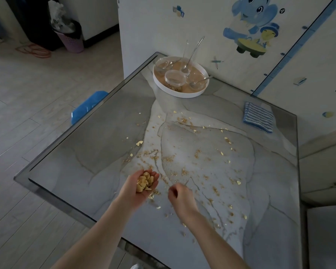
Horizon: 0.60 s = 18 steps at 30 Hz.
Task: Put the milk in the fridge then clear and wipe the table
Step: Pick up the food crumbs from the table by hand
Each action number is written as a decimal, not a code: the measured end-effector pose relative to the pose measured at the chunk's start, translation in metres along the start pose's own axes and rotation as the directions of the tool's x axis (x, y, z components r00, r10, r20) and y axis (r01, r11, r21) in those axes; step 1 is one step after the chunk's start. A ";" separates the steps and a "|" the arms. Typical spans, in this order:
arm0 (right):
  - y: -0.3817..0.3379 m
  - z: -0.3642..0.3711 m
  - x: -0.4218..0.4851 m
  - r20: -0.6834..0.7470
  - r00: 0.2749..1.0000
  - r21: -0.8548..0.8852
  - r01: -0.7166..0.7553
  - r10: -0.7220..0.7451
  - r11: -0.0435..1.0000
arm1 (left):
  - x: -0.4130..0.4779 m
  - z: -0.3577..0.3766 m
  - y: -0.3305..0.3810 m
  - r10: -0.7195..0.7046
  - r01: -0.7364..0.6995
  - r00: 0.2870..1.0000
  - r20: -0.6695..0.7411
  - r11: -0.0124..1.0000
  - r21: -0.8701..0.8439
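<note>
The grey marble-patterned table (97, 144) is strewn with several yellow cereal flakes and brown crumbs (184, 158). My left hand (138, 188) is cupped palm up over the near part of the table and holds a pile of yellow flakes (145, 181). Just to its right, my right hand (179, 194) hovers low over the crumbs with fingers curled together; whether it pinches a flake is hidden. A blue-and-white striped cloth (258, 116) lies folded at the far right edge. No milk is in view.
A round white tray (179, 94) at the far corner holds clear bowls, spoons, a lidded container and a tall glass. A blue stool (87, 105) stands beyond the left edge. A lilac waste basket (71, 38) sits on the floor far left. Walls bound the far and right sides.
</note>
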State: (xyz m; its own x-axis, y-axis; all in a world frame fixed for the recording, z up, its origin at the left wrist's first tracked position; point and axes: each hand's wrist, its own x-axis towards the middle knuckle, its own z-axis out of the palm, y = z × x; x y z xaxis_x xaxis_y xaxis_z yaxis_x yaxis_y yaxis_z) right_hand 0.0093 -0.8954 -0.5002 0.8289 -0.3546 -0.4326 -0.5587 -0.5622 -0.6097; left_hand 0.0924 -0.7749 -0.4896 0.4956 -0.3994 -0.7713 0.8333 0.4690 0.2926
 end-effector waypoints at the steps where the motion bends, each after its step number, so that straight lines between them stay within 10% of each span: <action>1: -0.004 -0.004 0.000 -0.030 0.999 0.031 0.017 -0.016 0.999 | -0.001 0.003 -0.001 -0.010 0.010 1.000 0.004 1.000 -0.009; 18: 0.004 0.029 0.000 0.160 0.987 -0.239 0.049 -0.011 0.970 | 0.001 -0.026 0.020 0.050 -0.053 0.998 -0.047 0.997 -0.051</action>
State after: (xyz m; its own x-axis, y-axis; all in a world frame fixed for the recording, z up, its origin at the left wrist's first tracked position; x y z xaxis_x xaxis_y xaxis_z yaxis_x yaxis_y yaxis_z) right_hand 0.0058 -0.8759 -0.5221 0.8197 -0.2243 -0.5270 -0.4946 -0.7412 -0.4538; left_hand 0.1034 -0.7452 -0.4993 0.5250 -0.3380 -0.7811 0.7924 0.5291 0.3036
